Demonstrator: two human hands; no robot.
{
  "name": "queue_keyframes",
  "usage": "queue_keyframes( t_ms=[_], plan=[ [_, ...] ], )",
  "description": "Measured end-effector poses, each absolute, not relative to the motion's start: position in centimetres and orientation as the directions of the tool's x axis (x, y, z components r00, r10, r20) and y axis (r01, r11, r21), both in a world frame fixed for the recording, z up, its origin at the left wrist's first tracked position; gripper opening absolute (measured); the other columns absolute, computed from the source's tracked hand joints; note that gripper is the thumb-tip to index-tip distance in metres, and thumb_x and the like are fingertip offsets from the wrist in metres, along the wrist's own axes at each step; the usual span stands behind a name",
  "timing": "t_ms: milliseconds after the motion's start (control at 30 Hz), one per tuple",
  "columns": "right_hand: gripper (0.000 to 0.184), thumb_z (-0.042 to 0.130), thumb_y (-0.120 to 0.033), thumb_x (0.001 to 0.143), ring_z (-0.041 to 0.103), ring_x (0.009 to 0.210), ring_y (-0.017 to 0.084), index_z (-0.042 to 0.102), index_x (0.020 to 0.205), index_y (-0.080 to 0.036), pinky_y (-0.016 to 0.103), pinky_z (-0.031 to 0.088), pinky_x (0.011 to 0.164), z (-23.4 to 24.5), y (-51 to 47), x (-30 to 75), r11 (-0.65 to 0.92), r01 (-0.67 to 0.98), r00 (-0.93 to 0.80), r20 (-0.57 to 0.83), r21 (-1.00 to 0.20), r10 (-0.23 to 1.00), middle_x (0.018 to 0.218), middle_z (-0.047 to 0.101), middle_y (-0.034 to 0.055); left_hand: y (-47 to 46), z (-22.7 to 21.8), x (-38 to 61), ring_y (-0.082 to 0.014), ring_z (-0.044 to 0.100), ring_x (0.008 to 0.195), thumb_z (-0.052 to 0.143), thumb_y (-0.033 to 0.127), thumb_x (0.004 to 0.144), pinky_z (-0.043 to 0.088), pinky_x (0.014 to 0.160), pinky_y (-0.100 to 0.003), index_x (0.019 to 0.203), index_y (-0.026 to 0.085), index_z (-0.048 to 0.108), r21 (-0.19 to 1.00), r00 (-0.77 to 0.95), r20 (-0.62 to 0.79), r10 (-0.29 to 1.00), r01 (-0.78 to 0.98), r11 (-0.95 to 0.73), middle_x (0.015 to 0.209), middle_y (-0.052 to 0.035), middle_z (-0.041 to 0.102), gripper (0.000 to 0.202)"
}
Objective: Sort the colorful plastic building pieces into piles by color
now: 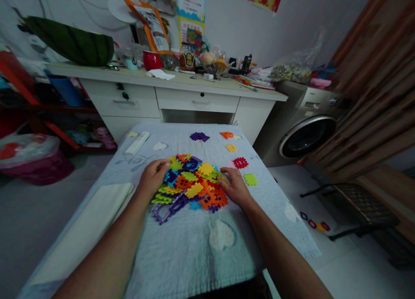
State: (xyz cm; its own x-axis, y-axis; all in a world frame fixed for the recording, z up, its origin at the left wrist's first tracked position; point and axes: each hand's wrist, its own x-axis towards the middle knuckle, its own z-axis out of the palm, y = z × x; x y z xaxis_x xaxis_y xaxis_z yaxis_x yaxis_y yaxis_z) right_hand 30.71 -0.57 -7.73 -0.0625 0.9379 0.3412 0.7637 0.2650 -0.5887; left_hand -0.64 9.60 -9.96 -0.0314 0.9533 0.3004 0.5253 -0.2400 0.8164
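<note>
A heap of flat plastic interlocking tiles (191, 182) in orange, yellow, green, blue and purple lies in the middle of a small table covered by a light blue towel (194, 247). My left hand (152, 178) rests against the heap's left side, fingers curled onto the tiles. On the heap's right side my right hand (235, 186) lies with its fingers bent over the edge pieces. Neither hand has lifted a tile. Loose tiles lie farther back: a purple one (199, 137), an orange one (227, 135), a yellow one (231, 148), a red one (240, 163) and a green one (250, 179).
A white remote control (137, 143) lies at the table's back left, a folded white cloth (97, 212) at its left edge. Behind stands a cluttered white desk (194, 91), a washing machine (304, 130) to the right, and a few tiles (314, 223) on the floor.
</note>
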Motion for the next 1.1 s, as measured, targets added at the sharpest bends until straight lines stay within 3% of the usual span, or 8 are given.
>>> queue_keyframes(
  t_ms=[200,433,600,700,933,1100],
  plan=[
    [0.042,0.068,-0.035,0.081,0.055,0.110,0.026,0.060,0.119,-0.020,0.042,0.040,0.098,-7.6,-0.8,30.8,0.260,0.769,-0.104,0.288,-0.583,0.952,0.117,0.065,0.0094,9.8,-10.0,-0.7,-0.0229,0.063,0.096,0.051,0.056,0.080,0.048,0.092,-0.035,0.097,0.019,0.069,0.793,-0.010,0.311,0.950,0.554,-0.254,0.103,-0.0067,0.070,0.044],
    [0.034,0.067,-0.025,0.080,0.056,0.108,0.024,0.062,0.113,-0.020,0.041,0.040,0.099,-7.4,-0.7,30.6,0.266,0.754,-0.089,0.308,-0.601,0.947,0.111,0.066,0.0075,10.0,-10.5,-0.9,-0.0231,0.064,0.096,0.050,0.057,0.080,0.048,0.092,-0.036,0.099,0.018,0.069,0.791,-0.008,0.321,0.947,0.552,-0.263,0.104,-0.0076,0.070,0.047],
    [0.052,0.070,-0.026,0.077,0.050,0.119,0.027,0.055,0.127,-0.020,0.045,0.039,0.103,-7.9,-0.6,30.7,0.272,0.745,-0.075,0.329,-0.609,0.941,0.126,0.060,0.0103,10.1,-10.5,-0.9,-0.0231,0.064,0.095,0.050,0.057,0.080,0.049,0.091,-0.036,0.098,0.018,0.069,0.787,0.006,0.327,0.945,0.552,-0.276,0.102,-0.0074,0.070,0.047],
    [0.052,0.069,-0.025,0.078,0.050,0.119,0.026,0.055,0.128,-0.022,0.045,0.039,0.104,-8.1,-0.5,30.5,0.285,0.728,-0.082,0.334,-0.623,0.939,0.126,0.060,0.0095,10.2,-10.5,-0.9,-0.0228,0.064,0.094,0.050,0.055,0.080,0.049,0.092,-0.035,0.097,0.018,0.069,0.787,0.006,0.335,0.942,0.549,-0.283,0.102,-0.0071,0.070,0.045],
    [0.038,0.068,-0.030,0.078,0.056,0.107,0.025,0.062,0.114,-0.021,0.041,0.042,0.097,-7.8,-0.5,30.3,0.306,0.709,-0.051,0.386,-0.636,0.921,0.111,0.066,0.0083,10.4,-10.8,-1.0,-0.0228,0.064,0.094,0.051,0.055,0.080,0.049,0.092,-0.036,0.097,0.018,0.069,0.780,0.006,0.340,0.940,0.556,-0.286,0.103,-0.0072,0.070,0.045],
    [0.018,0.054,-0.035,0.086,0.057,0.093,0.021,0.064,0.088,-0.020,0.035,0.042,0.087,-7.0,-1.0,31.1,0.316,0.683,0.018,0.449,-0.658,0.894,0.092,0.066,0.0057,10.6,-11.1,-1.1,-0.0226,0.064,0.094,0.051,0.055,0.081,0.049,0.091,-0.035,0.097,0.019,0.069,0.777,0.013,0.348,0.937,0.556,-0.296,0.102,-0.0065,0.071,0.043]
  ],
)
